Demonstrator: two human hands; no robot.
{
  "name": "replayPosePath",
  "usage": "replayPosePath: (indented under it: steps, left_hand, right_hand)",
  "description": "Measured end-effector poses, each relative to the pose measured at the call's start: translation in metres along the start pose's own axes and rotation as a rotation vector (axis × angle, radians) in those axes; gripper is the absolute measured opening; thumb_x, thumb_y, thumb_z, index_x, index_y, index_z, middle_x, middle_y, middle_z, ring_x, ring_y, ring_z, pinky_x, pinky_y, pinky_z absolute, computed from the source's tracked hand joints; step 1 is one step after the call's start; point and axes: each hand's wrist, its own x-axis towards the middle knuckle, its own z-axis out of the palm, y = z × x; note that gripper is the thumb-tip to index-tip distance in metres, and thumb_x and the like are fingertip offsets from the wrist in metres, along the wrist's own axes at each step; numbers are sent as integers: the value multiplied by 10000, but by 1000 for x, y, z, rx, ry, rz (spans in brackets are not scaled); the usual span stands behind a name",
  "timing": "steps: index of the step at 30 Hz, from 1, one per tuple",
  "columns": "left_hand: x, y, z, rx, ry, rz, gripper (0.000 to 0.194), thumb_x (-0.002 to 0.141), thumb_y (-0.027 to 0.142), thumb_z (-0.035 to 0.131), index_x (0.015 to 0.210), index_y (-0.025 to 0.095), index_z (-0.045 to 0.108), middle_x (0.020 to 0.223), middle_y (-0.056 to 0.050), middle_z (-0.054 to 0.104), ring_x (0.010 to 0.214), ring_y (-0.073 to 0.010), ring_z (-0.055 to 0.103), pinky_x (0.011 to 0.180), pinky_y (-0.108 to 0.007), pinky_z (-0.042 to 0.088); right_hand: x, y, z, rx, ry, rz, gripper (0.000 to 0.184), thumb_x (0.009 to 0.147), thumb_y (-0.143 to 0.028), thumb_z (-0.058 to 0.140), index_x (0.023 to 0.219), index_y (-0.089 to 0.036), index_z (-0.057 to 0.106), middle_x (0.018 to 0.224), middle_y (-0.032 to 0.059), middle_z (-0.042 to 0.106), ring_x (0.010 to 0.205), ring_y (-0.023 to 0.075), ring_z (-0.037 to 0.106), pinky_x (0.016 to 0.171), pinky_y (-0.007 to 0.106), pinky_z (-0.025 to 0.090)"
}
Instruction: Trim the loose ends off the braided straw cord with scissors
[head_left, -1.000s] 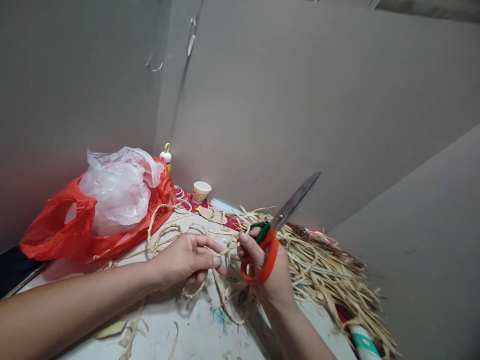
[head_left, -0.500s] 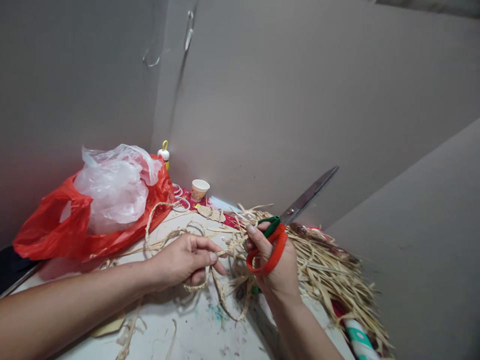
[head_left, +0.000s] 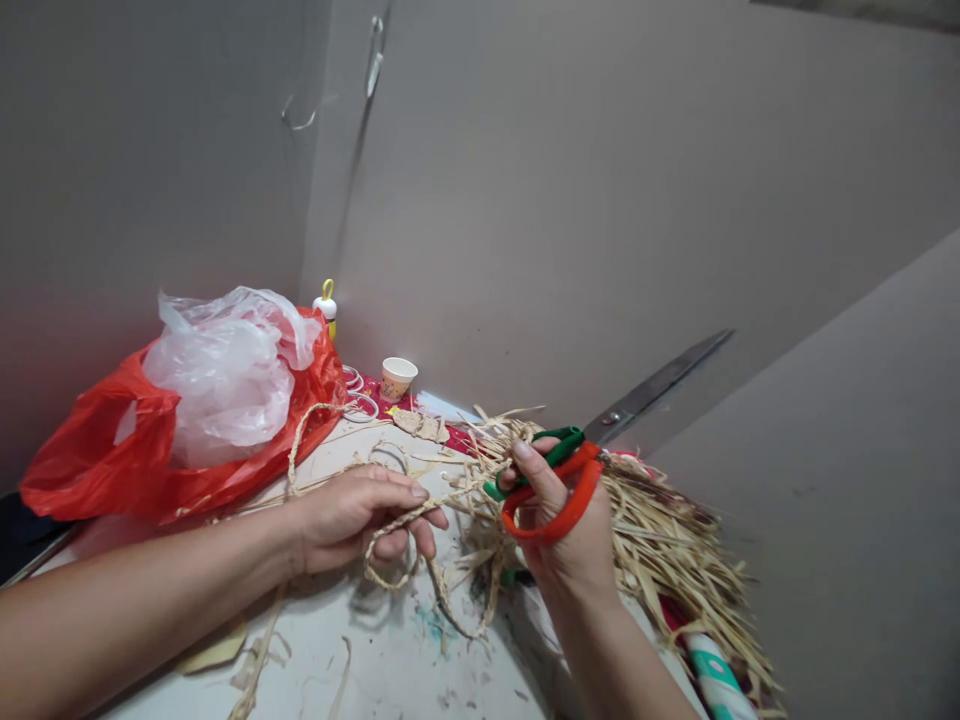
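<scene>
My left hand (head_left: pixel 375 515) pinches a braided straw cord (head_left: pixel 401 522) between thumb and fingers. The cord hangs in loops below that hand and also stretches right, toward my other hand. In my right hand (head_left: pixel 566 530) is a pair of scissors (head_left: pixel 555 510) with one orange-red and one green handle. Their long dark blades lie together and point up and to the right, away from the cord. My right thumb and fingertips meet near the cord's end; whether they pinch it is partly hidden by the handles.
A pile of dry straw (head_left: pixel 675 560) covers the table's right side. A red plastic bag (head_left: pixel 112 450) with a clear bag (head_left: pixel 225 390) in it stands at left. A paper cup (head_left: pixel 397 380) is at the back by the wall. A white and teal tube (head_left: pixel 716 670) lies front right.
My right hand has moved right with the scissors, and the blades have tilted lower. The cord between my hands is drawn out longer. My left hand has barely shifted.
</scene>
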Motion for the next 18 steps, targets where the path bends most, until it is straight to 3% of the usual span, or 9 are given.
replayPosePath:
  steps: [4,10,14,18]
  left_hand:
    - [-3,2,1,-5,-27,24,118,761,211,644,801,110,598,682,-54,666,383,-15,359,422,-191,176]
    - [-4,2,5,135,8,56,206,753,237,667,859,160,508,717,-57,706,351,-5,269,391,-187,130]
    - [-4,0,4,176,12,46,222,764,258,646,926,153,537,823,-78,723,354,-12,346,388,-195,141]
    - [-2,-3,2,165,23,61,161,775,254,624,869,139,562,893,-93,719,378,-18,409,386,-199,149]
  right_hand:
    - [2,-2,-2,0,-59,-18,316,634,-296,781,815,-207,537,678,-47,598,558,92,561,551,232,458]
    - [4,-7,-4,-77,-59,-65,311,638,-307,773,827,-210,546,721,-19,649,541,109,560,542,257,447]
    - [5,-10,-6,-124,-64,-82,299,647,-315,769,817,-207,548,728,-16,651,559,114,565,541,255,440]
    - [10,-11,-8,-110,-56,-89,307,638,-319,777,810,-212,547,705,-27,644,533,106,557,509,239,431]
